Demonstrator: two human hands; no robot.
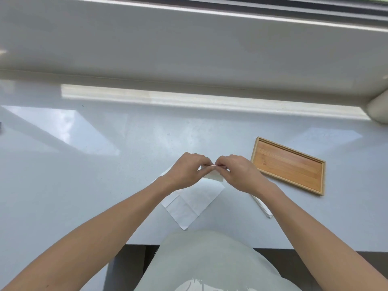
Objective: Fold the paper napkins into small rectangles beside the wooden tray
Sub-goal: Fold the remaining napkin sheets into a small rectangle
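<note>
Both hands meet over the middle of the white tabletop [84,175], and they are pinching the same small piece of napkin [214,175] between them. The left hand [184,170] and right hand [237,173] are closed on it, thumbs and forefingers tip to tip, likely pressing a crease along its top edge. The piece is lifted just above a flat napkin sheet [193,203] lying open beneath, probably waiting its turn. Wrists are raised, knuckles up, forearms angling in from either side. The wooden tray [288,164] sits empty just right of the hands, near enough for folded pieces to land beside it. A thin white strip [263,206] lies by the right forearm; whether it is a finished fold, I can't tell.
</note>
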